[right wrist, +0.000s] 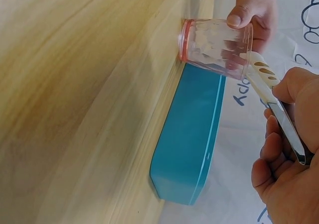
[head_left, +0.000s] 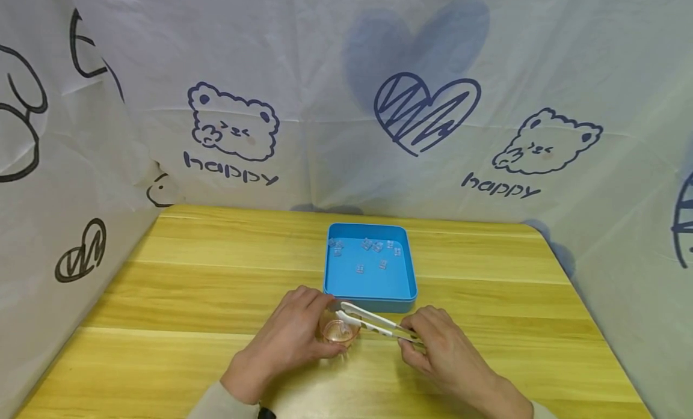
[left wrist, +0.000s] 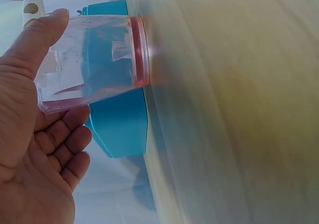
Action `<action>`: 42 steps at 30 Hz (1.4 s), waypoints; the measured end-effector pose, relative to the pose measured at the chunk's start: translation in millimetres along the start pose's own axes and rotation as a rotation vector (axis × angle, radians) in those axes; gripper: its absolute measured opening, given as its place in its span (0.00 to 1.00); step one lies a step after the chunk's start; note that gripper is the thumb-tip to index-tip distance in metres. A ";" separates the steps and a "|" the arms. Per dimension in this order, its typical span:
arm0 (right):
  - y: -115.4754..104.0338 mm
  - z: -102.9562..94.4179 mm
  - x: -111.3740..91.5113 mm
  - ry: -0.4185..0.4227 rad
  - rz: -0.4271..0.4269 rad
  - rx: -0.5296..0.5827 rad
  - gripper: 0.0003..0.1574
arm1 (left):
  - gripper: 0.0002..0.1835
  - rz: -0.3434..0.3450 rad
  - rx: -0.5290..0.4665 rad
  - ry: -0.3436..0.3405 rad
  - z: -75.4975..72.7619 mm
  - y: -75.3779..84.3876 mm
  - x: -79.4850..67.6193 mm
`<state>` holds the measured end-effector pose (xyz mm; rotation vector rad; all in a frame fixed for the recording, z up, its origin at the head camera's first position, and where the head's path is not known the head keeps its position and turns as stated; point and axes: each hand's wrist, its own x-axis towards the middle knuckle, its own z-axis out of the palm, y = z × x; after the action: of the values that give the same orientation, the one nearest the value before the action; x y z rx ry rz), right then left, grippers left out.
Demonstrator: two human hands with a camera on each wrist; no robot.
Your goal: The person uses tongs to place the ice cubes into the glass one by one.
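Observation:
My left hand [head_left: 295, 326] holds a clear, pink-tinted plastic cup [head_left: 340, 332] near its rim, thumb on one side and fingers on the other. The cup [left wrist: 94, 59] stands upright on the table, and a small clear cube [left wrist: 121, 50] shows through its wall near the bottom. With my right hand [head_left: 441, 347] I grip metal tongs [right wrist: 286, 127] with white, holed ends. Those ends [head_left: 352, 314] reach into the cup's mouth. Whether a cube is between them I cannot tell. Behind the cup, a blue square tray [head_left: 370, 287] holds several small clear cubes [head_left: 373, 244].
The light wood-grain table [head_left: 216, 269] extends on both sides of the tray. White cloth [head_left: 325, 106] with bear and heart drawings hangs behind the table and at its sides.

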<state>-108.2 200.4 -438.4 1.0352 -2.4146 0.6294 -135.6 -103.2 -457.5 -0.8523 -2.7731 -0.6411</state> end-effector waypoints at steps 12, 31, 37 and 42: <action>1.3 -0.3 1.7 0.017 -0.010 0.002 0.09 | 0.41 -0.020 0.009 -0.017 -2.8 0.1 2.1; 33.6 -9.5 35.5 -0.045 0.186 -0.074 0.13 | 0.41 -0.054 -0.018 -0.029 -0.8 1.4 2.9; 42.9 -2.6 50.3 -0.131 0.288 -0.104 0.12 | 0.43 -0.077 -0.033 -0.044 -0.1 2.1 1.3; 49.0 5.0 54.6 -0.147 0.308 -0.131 0.11 | 0.42 -0.067 -0.028 -0.031 1.0 2.9 0.6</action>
<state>-180.2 197.5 -423.8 0.6829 -2.7323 0.4988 -134.4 -100.3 -457.1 -0.7844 -2.8373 -0.6854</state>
